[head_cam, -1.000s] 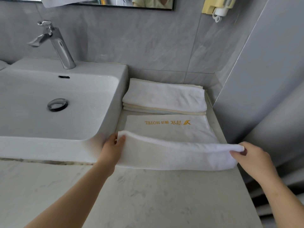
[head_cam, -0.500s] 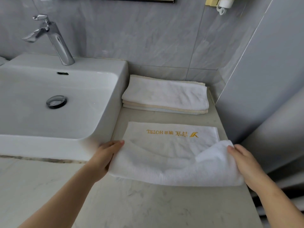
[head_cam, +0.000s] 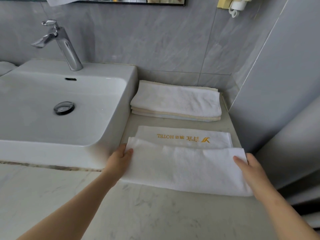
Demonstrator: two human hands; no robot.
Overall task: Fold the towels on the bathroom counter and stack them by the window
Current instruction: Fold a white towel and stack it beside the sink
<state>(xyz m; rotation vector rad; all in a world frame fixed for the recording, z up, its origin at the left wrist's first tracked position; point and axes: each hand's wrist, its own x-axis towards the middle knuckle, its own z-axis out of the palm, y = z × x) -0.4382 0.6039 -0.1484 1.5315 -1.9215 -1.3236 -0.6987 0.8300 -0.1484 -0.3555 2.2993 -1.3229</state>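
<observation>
A white hotel towel [head_cam: 187,167] with gold lettering lies on the marble counter [head_cam: 155,213], its near half folded over so that only the lettered strip shows at the back. My left hand [head_cam: 119,158] pinches the fold's left edge, thumb on top. At the right edge my right hand [head_cam: 251,170] holds the fold, with its thumb lying on the cloth. Behind the towel, against the back wall, sits a stack of folded white and cream towels [head_cam: 176,101].
A white basin [head_cam: 52,118] with a chrome tap [head_cam: 64,44] fills the counter's left side, close to the towel's left edge. A grey wall panel [head_cam: 285,84] bounds the counter on the right. A yellow wall holder [head_cam: 232,4] hangs above.
The folded half, held raised a second ago, sagged and has now been laid flat over the towel. Both hands moved down and stayed at its two ends.
</observation>
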